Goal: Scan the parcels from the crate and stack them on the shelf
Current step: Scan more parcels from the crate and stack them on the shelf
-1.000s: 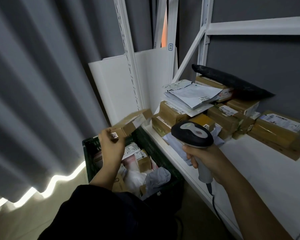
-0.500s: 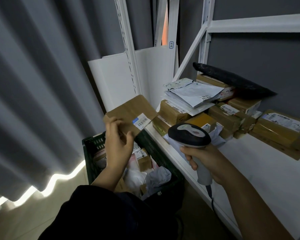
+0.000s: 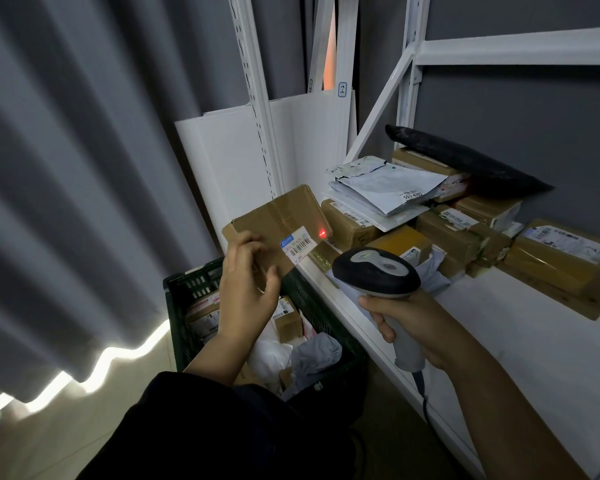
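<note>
My left hand [image 3: 246,289] holds a flat brown cardboard parcel [image 3: 278,223] above the green crate [image 3: 184,299], its broad face turned toward me. A white barcode label sits at the parcel's lower right, and a red laser dot glows just to the right of the label. My right hand [image 3: 413,323] grips a grey and black handheld scanner [image 3: 374,271], head aimed at the parcel. Several more parcels and soft bags lie in the crate. The white shelf [image 3: 499,341] at right carries a pile of brown boxes [image 3: 458,233] and grey mailers [image 3: 388,192].
A black padded bag [image 3: 465,161] lies on top of the shelf pile. White upright posts and a diagonal brace frame the shelf. A grey curtain hangs at left with light at its hem. White boards lean behind the crate. The scanner cable hangs down by the shelf edge.
My left hand turned the parcel from edge-on to label face toward me and raised it slightly. The scanner moved left toward it, and the red laser dot now shows on the parcel.
</note>
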